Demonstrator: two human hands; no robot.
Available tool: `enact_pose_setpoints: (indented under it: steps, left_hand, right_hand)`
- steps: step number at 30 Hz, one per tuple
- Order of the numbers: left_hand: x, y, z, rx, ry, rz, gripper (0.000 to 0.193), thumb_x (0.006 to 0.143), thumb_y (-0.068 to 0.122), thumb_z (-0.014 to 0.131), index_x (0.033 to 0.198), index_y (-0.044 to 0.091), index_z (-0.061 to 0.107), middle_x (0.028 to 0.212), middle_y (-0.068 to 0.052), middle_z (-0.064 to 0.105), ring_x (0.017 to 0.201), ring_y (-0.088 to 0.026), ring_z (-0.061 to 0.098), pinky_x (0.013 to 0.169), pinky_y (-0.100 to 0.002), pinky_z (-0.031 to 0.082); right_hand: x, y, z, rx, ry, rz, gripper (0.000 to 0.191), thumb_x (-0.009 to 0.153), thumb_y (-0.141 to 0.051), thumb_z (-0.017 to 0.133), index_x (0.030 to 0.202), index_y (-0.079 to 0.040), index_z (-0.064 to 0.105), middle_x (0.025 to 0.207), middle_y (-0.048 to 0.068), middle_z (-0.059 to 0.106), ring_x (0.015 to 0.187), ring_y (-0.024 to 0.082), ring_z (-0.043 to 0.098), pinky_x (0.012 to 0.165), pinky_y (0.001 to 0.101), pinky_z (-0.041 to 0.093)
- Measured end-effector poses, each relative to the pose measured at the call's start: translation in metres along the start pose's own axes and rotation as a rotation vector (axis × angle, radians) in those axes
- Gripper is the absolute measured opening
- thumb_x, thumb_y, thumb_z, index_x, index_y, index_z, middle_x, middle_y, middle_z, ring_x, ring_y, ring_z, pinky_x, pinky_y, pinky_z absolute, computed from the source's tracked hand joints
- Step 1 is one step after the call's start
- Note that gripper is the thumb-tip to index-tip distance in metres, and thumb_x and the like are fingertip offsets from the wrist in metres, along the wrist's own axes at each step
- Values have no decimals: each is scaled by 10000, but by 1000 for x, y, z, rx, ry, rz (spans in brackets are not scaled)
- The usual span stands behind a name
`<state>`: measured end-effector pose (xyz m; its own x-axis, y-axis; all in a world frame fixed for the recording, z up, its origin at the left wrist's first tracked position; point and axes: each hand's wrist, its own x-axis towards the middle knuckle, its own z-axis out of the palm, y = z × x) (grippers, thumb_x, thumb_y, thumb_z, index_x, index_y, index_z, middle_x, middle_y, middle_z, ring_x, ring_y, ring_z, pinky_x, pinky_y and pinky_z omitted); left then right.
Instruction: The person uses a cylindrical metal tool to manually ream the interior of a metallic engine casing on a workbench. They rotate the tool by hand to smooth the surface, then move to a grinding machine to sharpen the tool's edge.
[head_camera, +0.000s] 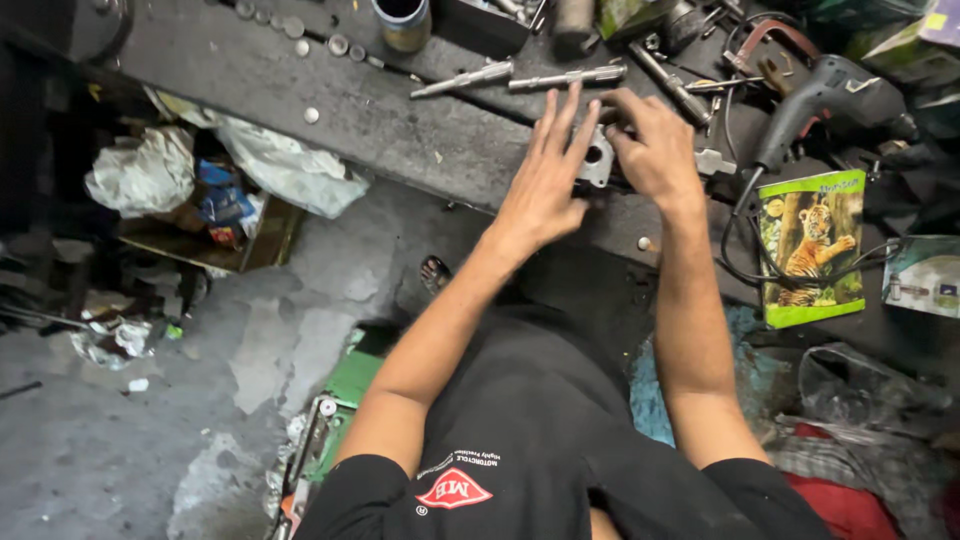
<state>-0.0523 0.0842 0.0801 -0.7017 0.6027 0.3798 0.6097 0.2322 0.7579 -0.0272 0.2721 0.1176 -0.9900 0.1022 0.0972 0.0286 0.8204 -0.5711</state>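
While the left hand (545, 185) is spread flat beside it, a small metal casting (597, 160) is gripped by the curled right hand (652, 150) on the desk (400, 130); it is judged rigid, heavy, best held by its edges.

Person's wearing a plain black short-sleeved t-shirt (540, 440), looks like soft cotton, a bit creased across the front. The sleeves stop high on the upper arm, so both arms are bare from there down to the wrists. On the chest there's a small printed logo (453, 490): a red diamond shape with white letters inside, a thin white outline, and a little arc of white text curving above it. It shows upside down from the head camera. No watch, no bracelets, no rings, no gloves that I can see on the left hand (545, 185) or the right hand (655, 150). Fingernails are short.
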Motion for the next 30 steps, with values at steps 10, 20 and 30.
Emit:
enact_pose_setpoints:
  steps: [10,20,30]
  left_hand:
    - [-3,-8,9,104,13,-34,1218,644,-116,733,1686,173,173,1766,-109,57,1650,-443,71,1344,-573,260]
    - [0,-9,0,49,-106,-70,1345,598,233,951,1663,174,132,1729,-135,-12,1589,-522,22,1205,-670,287]
    - [-3,-6,8,133,-10,-91,1203,672,-154,644,1692,263,162,1771,-30,91,1643,-432,138,1282,-538,413]
  right_hand:
    - [-3,3,7,-40,43,-33,292,962,-148,694,1251,-105,694,1051,162,684,995,365,665,854,466,517]
    - [0,10,9,-70,41,-2,265,961,-188,652,1202,-86,697,1044,201,665,1003,420,642,849,504,502]
    - [1,8,8,-27,44,30,261,944,-197,641,1168,-84,712,1000,201,666,965,416,648,821,503,488]
